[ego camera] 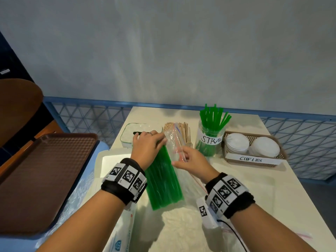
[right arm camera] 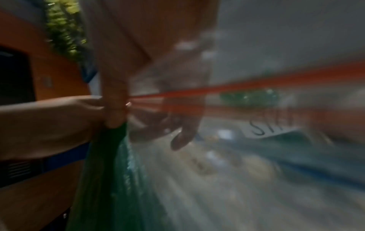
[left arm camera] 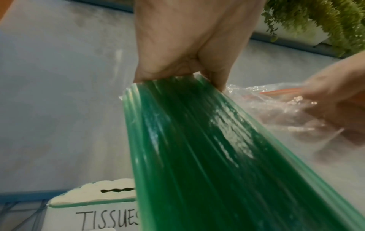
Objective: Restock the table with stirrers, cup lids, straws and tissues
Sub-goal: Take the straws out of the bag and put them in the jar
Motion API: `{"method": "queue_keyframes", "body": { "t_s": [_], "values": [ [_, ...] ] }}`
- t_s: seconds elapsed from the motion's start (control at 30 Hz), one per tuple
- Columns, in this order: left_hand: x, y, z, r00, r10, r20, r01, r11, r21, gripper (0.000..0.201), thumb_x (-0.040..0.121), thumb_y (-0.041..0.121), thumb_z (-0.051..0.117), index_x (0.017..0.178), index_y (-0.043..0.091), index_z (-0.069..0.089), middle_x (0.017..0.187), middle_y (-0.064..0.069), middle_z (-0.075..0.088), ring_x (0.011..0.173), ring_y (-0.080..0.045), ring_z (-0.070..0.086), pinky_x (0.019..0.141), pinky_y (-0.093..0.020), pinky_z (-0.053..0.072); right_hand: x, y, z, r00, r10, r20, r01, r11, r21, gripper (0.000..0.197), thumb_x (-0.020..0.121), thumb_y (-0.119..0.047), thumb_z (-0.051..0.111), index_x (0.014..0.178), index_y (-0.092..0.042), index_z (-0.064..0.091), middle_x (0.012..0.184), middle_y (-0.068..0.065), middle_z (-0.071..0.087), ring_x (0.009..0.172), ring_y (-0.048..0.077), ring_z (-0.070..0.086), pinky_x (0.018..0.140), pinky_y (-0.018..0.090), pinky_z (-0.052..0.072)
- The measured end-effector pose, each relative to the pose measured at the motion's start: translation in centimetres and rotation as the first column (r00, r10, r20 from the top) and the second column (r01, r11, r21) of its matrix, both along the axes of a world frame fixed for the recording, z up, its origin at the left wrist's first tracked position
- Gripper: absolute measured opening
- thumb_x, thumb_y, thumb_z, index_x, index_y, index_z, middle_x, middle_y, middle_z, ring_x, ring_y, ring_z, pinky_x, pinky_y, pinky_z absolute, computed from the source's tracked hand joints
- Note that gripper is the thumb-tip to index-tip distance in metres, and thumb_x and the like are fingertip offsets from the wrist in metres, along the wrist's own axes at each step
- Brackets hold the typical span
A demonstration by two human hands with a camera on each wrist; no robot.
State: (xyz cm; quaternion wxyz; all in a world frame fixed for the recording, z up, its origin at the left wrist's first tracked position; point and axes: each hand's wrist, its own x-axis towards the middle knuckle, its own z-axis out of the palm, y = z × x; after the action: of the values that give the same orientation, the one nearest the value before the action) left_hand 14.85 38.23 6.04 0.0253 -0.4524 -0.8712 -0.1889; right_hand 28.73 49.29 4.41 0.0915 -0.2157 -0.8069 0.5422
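1. Spanning the middle of the scene, a cream table [ego camera: 272,188] carries the supplies.
2. A brown tray [ego camera: 41,179] sits on the left.
3. Translucent green straws [ego camera: 163,179], a long glossy bundle, lie slanted at the table's centre, partly inside a clear zip bag [ego camera: 174,142] with a red seal strip.
4. At far right stand a jar of straws [ego camera: 209,140] and a basket marked "CUP LIDS" [ego camera: 254,157]; a tissue box [ego camera: 131,135] sits far left.
5. The left hand [ego camera: 147,144] grips the bundle's far end.
6. The right hand [ego camera: 192,159] pinches the bag's edge.
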Motion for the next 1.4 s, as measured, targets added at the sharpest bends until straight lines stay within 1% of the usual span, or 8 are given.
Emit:
{"method": "queue_keyframes", "body": {
  "t_s": [0.17,0.3,0.47,0.6,0.7,1.1,1.27,1.4],
  "values": [
    [0.1,-0.1,0.2,0.997,0.017,0.076,-0.02,0.999,0.032,0.03,0.096,0.045,0.037,0.098,0.03,0.062,0.098,0.006,0.063,0.102,-0.024,0.055,0.104,-0.051,0.029,-0.3,-0.7,-0.7,0.999,0.004,-0.037,-0.009,0.99,-0.142,0.037,0.081,-0.019,0.07,0.113,-0.021,0.051,0.105,-0.004,0.059,0.098,0.016,0.06,0.084,0.03,0.052],
    [0.6,-0.2,0.6,0.997,-0.02,0.081,0.014,0.997,0.075,0.028,0.094,0.044,0.041,0.093,0.03,0.064,0.093,0.007,0.063,0.097,-0.02,0.057,0.102,-0.05,0.031,-0.5,-1.3,-0.9,0.998,-0.057,-0.008,0.058,0.997,0.047,0.022,0.079,-0.019,0.072,0.086,-0.018,0.052,0.068,-0.008,0.047,0.063,0.008,0.047,0.058,0.017,0.036],
    [-0.3,-1.5,1.7,0.978,-0.025,0.205,-0.073,0.888,0.454,0.056,0.068,0.067,0.056,0.114,0.035,0.057,0.131,0.005,0.044,0.117,-0.012,0.04,0.107,-0.04,0.028,-0.1,-1.2,-0.2,0.991,-0.085,-0.1,0.057,0.965,-0.256,0.031,0.088,-0.019,0.061,0.118,-0.01,0.057,0.106,0.003,0.068,0.099,0.016,0.065,0.09,0.032,0.052],
    [-1.6,-3.3,0.1,0.59,-0.18,0.787,-0.31,0.85,0.426,0.117,0.042,0.067,0.079,0.14,0.024,0.032,0.142,-0.007,0.043,0.131,-0.023,0.041,0.108,-0.044,0.035,0.0,-0.6,1.0,0.969,-0.156,-0.192,0.067,0.911,-0.406,0.021,0.091,-0.013,0.056,0.11,-0.022,0.055,0.103,-0.006,0.064,0.094,0.002,0.061,0.079,0.016,0.05],
    [-0.5,-3.4,-1.3,0.355,-0.233,0.905,-0.249,0.91,0.332,0.078,0.046,0.04,0.09,0.113,0.013,0.06,0.113,-0.009,0.068,0.111,-0.03,0.062,0.096,-0.043,0.049,-0.3,-0.9,1.7,0.952,-0.186,-0.244,0.07,0.906,-0.418,0.034,0.091,-0.013,0.055,0.121,-0.028,0.049,0.115,-0.009,0.061,0.106,0.002,0.058,0.092,0.02,0.047],
    [0.2,-2.9,-1.4,0.34,-0.249,0.907,-0.568,0.714,0.409,0.025,0.078,0.011,0.072,0.101,0.008,0.063,0.1,-0.015,0.07,0.09,-0.028,0.068,0.083,-0.041,0.055,1.7,0.8,2.3,0.905,-0.326,-0.273,-0.078,0.504,-0.86,0.052,0.096,-0.051,0.022,0.11,-0.014,0.057,0.111,0.019,0.068,0.106,0.031,0.065,0.098,0.044,0.041],
    [0.7,-2.4,-1.3,0.282,-0.27,0.921,-0.534,0.753,0.384,0.029,0.078,0.013,0.072,0.105,0.005,0.063,0.103,-0.018,0.069,0.094,-0.033,0.067,0.086,-0.044,0.054,0.3,-0.3,1.5,0.963,-0.182,-0.201,0.099,0.927,-0.361,0.03,0.092,-0.002,0.05,0.122,-0.004,0.053,0.101,0.002,0.056,0.089,0.019,0.056,0.081,0.032,0.051],
    [1.1,-2.3,-1.3,0.285,-0.287,0.914,-0.484,0.78,0.396,0.022,0.079,0.012,0.071,0.098,0.01,0.062,0.1,-0.014,0.069,0.093,-0.03,0.066,0.085,-0.042,0.054,0.2,-1.2,1.8,0.989,-0.104,-0.101,0.095,0.991,-0.089,0.06,0.084,-0.014,0.066,0.138,-0.015,0.039,0.116,-0.008,0.043,0.111,0.01,0.043,0.099,0.031,0.039]
  ]
}}
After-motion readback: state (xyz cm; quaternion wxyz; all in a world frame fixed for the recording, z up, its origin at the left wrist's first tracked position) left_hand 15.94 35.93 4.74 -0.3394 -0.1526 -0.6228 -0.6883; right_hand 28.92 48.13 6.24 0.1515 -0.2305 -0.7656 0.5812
